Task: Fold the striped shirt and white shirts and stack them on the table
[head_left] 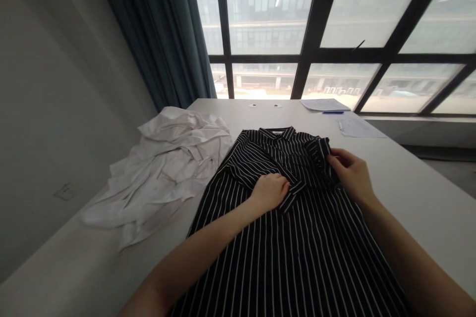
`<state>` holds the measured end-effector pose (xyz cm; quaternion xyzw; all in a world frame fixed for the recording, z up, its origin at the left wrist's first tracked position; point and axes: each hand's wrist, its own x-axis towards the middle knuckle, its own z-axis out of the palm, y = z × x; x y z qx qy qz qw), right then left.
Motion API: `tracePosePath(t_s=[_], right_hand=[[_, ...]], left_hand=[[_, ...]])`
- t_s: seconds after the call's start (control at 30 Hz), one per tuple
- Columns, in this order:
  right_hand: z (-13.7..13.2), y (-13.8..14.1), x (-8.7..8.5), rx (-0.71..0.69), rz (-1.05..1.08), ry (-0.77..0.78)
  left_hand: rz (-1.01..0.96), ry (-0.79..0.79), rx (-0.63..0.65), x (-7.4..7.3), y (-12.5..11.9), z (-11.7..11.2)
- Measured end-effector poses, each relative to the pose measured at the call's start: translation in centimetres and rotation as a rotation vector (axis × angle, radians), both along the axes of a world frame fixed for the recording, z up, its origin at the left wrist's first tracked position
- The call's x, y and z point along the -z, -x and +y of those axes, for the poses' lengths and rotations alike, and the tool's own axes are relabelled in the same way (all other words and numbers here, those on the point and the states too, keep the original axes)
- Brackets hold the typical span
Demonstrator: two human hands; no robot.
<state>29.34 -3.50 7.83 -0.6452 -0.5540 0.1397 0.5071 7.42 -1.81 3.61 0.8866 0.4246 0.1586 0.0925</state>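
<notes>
A black shirt with white stripes (286,252) lies spread on the white table, its collar (278,133) toward the window. One sleeve (249,166) is folded inward across the chest, and its cuff (292,197) points to the right. My left hand (270,189) is closed over that sleeve just behind the cuff. At the shirt's right side my right hand (349,172) pinches the other sleeve (319,154), whose end is lifted and bunched near the shoulder. The fingertips of my left hand are partly hidden.
A crumpled heap of white cloth (167,168) lies left of the shirt on the white table (412,193). Papers (323,104) and a blue pen (333,113) rest at the far right. A dark curtain (156,34) and a large window stand behind; a wall (48,124) borders the left.
</notes>
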Motion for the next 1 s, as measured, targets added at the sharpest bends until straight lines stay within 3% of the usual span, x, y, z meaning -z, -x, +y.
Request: tracePosePath(t_s=[0.07, 0.2, 0.43, 0.57, 0.67, 0.83, 0.9, 1.0], right_hand=[[-0.4, 1.4, 0.3, -0.139, -0.117, 0.024], [-0.8, 3.5, 1.1, -0.544, -0.354, 0.166], [0.3, 3.7, 5.8, -0.523, -0.542, 0.054], [-0.1, 4.4, 8.5, -0.622, -0.704, 0.133], [-0.4, 5.0, 9.1, -0.628, -0.730, 0.193], [1.2, 2.9, 8.2, -0.674, -0.410, 0.236], [2.6, 0.6, 8.0, -0.577, -0.308, 0.208], [4.7, -3.6, 8.5, -0.324, -0.441, 0.193]], left_hand=[[0.001, -0.040, -0.075, 0.3, 1.5, 1.4], [0.093, -0.103, -0.237, 1.7, 5.1, 4.3], [0.186, -0.119, -0.217, 4.5, 8.9, 4.5], [0.184, -0.184, -0.239, 4.2, 9.0, 4.4], [0.168, -0.205, -0.229, 3.5, 8.4, 4.7], [0.071, -0.153, -0.039, 2.5, 5.6, 4.3], [0.033, -0.132, 0.117, 2.4, 4.1, 3.4], [0.055, -0.100, 0.343, 2.6, 2.5, 1.9]])
